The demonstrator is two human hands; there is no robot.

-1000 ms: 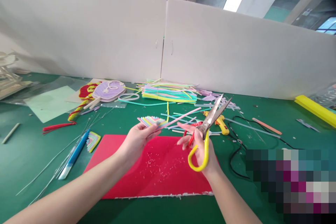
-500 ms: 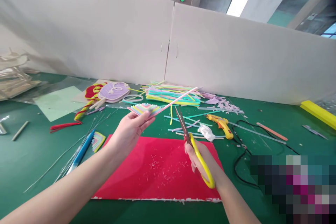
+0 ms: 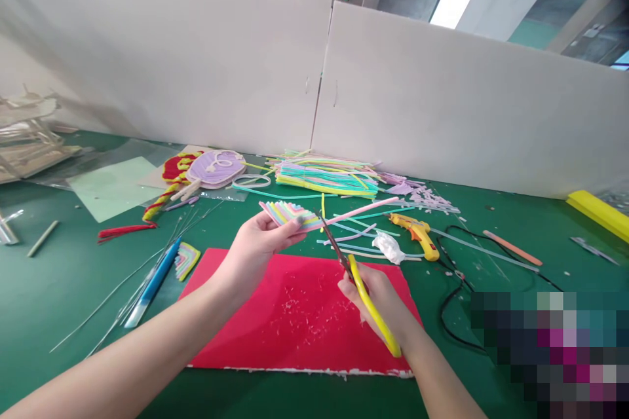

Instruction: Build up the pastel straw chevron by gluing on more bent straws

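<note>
My left hand point(image 3: 263, 242) pinches a fan-shaped piece of striped pastel strips point(image 3: 285, 212) between thumb and fingers. A long pink strip point(image 3: 368, 208) sticks out from its lower edge to the right. Yellow-handled scissors point(image 3: 361, 288) are gripped in my right hand point(image 3: 376, 294). Their blades point up and left, with the tips at the pink strip close to the fan piece; whether they have cut into it I cannot tell. Both hands are above a red mat point(image 3: 295, 314) strewn with small white scraps. A similar striped piece point(image 3: 186, 260) lies left of the mat.
Behind the hands lies a bundle of pastel strips point(image 3: 324, 178). A yellow glue gun point(image 3: 417, 236) with a black cord and a crumpled white lump point(image 3: 389, 247) are on the right. Left are a blue pen-like tool point(image 3: 160, 281), thin wires and a purple fan-shaped craft point(image 3: 216, 169).
My left hand has moved right and slightly down with the striped piece, and the pink strip has tilted flatter. The scissor tips have come to the strip near the piece.
</note>
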